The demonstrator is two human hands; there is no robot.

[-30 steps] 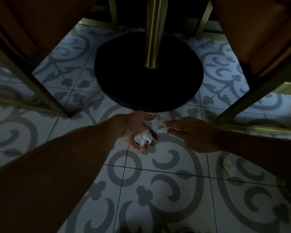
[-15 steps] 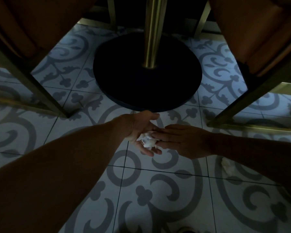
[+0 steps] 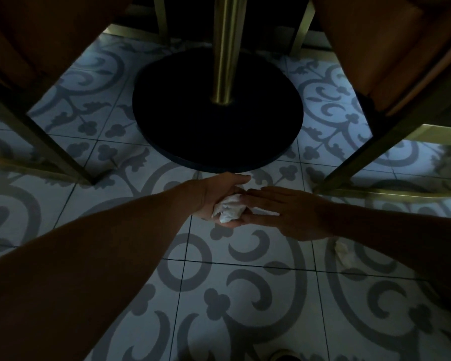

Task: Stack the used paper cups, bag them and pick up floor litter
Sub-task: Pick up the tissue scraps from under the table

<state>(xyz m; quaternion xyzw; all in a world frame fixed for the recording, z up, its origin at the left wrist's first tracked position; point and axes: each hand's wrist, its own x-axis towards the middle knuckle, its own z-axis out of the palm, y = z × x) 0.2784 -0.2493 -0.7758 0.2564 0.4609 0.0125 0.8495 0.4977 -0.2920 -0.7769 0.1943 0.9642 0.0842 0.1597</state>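
Under a table, above the patterned tile floor, my left hand (image 3: 214, 194) is turned palm up and cups a wad of crumpled white paper (image 3: 228, 211). My right hand (image 3: 284, 212) lies flat, palm down, its fingertips on the wad, pressing it into the left palm. Both hands hover just in front of the table's round dark base (image 3: 219, 113). Another small piece of white paper litter (image 3: 343, 250) lies on the floor beneath my right forearm. No cups or bag are in view.
A brass table post (image 3: 225, 48) rises from the dark base. Chairs with brass legs stand at left (image 3: 44, 142) and right (image 3: 370, 149), with orange seats above. A shoe tip (image 3: 284, 356) shows at the bottom edge.
My right hand brought a second piece of paper from the floor into my left palm, and the two pieces now form one wad under its fingers.
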